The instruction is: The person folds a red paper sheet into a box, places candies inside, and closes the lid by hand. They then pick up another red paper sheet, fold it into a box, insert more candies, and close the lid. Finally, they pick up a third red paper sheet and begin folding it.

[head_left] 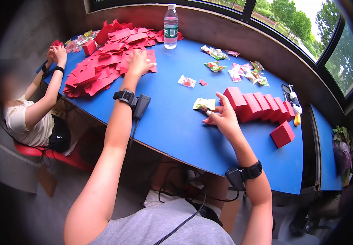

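A loose heap of flat, stiff red cards (96,67) lies left. Fingers spread, the left hand (139,64) is at its right edge, apparently reaching; taking one card would call for a pinch. The right hand (226,119) curls beside a crinkly, shiny packet (203,103); whether it grips, I cannot tell. Rightward, smooth, blocky red boxes (252,108) form a row.
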{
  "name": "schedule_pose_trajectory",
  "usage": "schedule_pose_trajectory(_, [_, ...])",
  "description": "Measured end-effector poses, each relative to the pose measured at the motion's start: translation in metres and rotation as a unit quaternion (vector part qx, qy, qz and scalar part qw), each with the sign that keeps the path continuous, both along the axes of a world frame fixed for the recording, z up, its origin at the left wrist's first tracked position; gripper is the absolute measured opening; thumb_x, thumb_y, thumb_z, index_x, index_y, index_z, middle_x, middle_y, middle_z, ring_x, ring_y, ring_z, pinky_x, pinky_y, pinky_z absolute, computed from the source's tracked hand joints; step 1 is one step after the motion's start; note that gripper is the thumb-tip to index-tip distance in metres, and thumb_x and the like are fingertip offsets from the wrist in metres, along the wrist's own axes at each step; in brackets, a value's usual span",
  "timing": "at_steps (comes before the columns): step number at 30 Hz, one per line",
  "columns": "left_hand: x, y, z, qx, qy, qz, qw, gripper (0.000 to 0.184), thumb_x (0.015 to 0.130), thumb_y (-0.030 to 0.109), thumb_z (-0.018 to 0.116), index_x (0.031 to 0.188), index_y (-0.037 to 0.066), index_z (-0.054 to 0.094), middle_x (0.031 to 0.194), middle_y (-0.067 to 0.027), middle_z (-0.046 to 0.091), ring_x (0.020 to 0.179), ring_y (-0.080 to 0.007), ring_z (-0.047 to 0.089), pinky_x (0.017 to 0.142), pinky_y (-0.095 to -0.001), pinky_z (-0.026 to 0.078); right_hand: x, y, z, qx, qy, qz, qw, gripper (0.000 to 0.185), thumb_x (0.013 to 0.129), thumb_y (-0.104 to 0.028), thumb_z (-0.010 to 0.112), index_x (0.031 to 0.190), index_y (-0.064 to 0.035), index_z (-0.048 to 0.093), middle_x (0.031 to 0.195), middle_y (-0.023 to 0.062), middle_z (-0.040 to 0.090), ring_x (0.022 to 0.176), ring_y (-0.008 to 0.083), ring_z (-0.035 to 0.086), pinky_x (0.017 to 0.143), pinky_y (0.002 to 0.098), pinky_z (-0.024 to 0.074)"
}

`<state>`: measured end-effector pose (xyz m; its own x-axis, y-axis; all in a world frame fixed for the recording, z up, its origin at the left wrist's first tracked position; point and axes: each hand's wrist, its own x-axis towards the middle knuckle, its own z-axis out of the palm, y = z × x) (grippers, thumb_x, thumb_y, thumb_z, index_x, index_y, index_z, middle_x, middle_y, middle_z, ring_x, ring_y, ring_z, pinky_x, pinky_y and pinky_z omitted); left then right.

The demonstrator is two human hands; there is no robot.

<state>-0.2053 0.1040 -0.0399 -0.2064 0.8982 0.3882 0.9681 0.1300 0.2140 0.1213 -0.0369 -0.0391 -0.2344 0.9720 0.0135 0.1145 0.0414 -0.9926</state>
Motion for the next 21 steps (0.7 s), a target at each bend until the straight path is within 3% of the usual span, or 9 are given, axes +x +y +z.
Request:
schedule_pose_trajectory(2, [-0.024, -0.003, -0.003, 0.022, -0.020, 0.101, 0.994, 0.076, 0.066, 0.053, 0.073, 0.120, 0.005, 0.051, 0.124, -0.0221, 0.044, 0.116, -0.0386, 0.044, 0.093, -0.0537, 0.038, 0.002, 0.001, -0.001, 0.007, -0.030, 0.006, 1.000, 0.059, 0.085, 0.005, 0.052, 0.137, 0.0004, 0.026, 0.081, 0.0124, 0.061, 0.064, 0.0149, 0.064, 0.059, 0.0264, 0.0552])
schedule_pose_trajectory(5, [-0.065, 0.004, -0.013, 0.038, -0.051, 0.197, 0.978, 0.072, 0.072, 0.052, 0.069, 0.122, 0.004, 0.050, 0.123, -0.0232, 0.047, 0.116, -0.0406, 0.046, 0.094, -0.0524, 0.039, 0.002, 0.002, 0.000, 0.022, -0.074, 0.008, 0.997, 0.056, 0.084, 0.003, 0.054, 0.135, 0.0013, 0.031, 0.071, 0.0084, 0.060, 0.061, 0.0121, 0.062, 0.056, 0.0254, 0.0533])
schedule_pose_trajectory(6, [-0.071, 0.003, -0.016, 0.043, -0.054, 0.220, 0.973, 0.061, 0.076, 0.046, 0.067, 0.120, 0.006, 0.053, 0.120, -0.0224, 0.050, 0.112, -0.0400, 0.050, 0.093, -0.0503, 0.042, 0.002, 0.002, 0.000, 0.027, -0.090, 0.002, 0.996, 0.054, 0.084, 0.002, 0.055, 0.133, 0.0016, 0.033, 0.067, 0.0069, 0.059, 0.060, 0.0109, 0.061, 0.054, 0.0249, 0.0522])
schedule_pose_trajectory(9, [-0.090, 0.007, -0.026, 0.041, -0.085, 0.176, 0.980, 0.052, 0.076, 0.040, 0.068, 0.115, 0.008, 0.058, 0.119, -0.0210, 0.052, 0.110, -0.0394, 0.052, 0.091, -0.0485, 0.044, 0.002, 0.000, 0.003, 0.039, -0.111, 0.004, 0.993, 0.051, 0.084, -0.001, 0.056, 0.130, 0.0019, 0.036, 0.066, 0.0057, 0.058, 0.060, 0.0102, 0.061, 0.052, 0.0241, 0.0498])
schedule_pose_trajectory(13, [-0.089, 0.029, -0.012, 0.128, -0.076, 0.140, 0.979, 0.034, 0.074, 0.026, 0.069, 0.104, 0.011, 0.064, 0.113, -0.0156, 0.054, 0.105, -0.0327, 0.054, 0.088, -0.0425, 0.047, 0.002, 0.000, 0.004, 0.045, -0.133, -0.007, 0.990, 0.048, 0.083, -0.002, 0.056, 0.128, 0.0022, 0.039, 0.063, 0.0047, 0.056, 0.059, 0.0096, 0.060, 0.051, 0.0235, 0.0469])
schedule_pose_trajectory(15, [-0.088, 0.048, -0.004, 0.160, -0.004, 0.153, 0.975, 0.031, 0.072, 0.020, 0.069, 0.101, 0.011, 0.062, 0.112, -0.0105, 0.052, 0.106, -0.0301, 0.053, 0.088, -0.0413, 0.046, 0.002, 0.002, 0.001, 0.049, -0.128, -0.006, 0.991, 0.047, 0.083, -0.002, 0.056, 0.127, 0.0025, 0.040, 0.062, 0.0047, 0.056, 0.058, 0.0094, 0.059, 0.050, 0.0234, 0.0458])
schedule_pose_trajectory(21, [-0.106, 0.115, 0.011, 0.174, 0.250, 0.081, 0.949, 0.021, 0.077, 0.008, 0.061, 0.097, 0.009, 0.062, 0.107, -0.0102, 0.053, 0.098, -0.0281, 0.055, 0.080, -0.0418, 0.047, 0.002, -0.001, 0.003, 0.078, -0.129, 0.002, 0.989, 0.045, 0.083, -0.001, 0.054, 0.126, 0.0031, 0.040, 0.063, 0.0054, 0.057, 0.054, 0.0085, 0.055, 0.050, 0.0229, 0.0450])
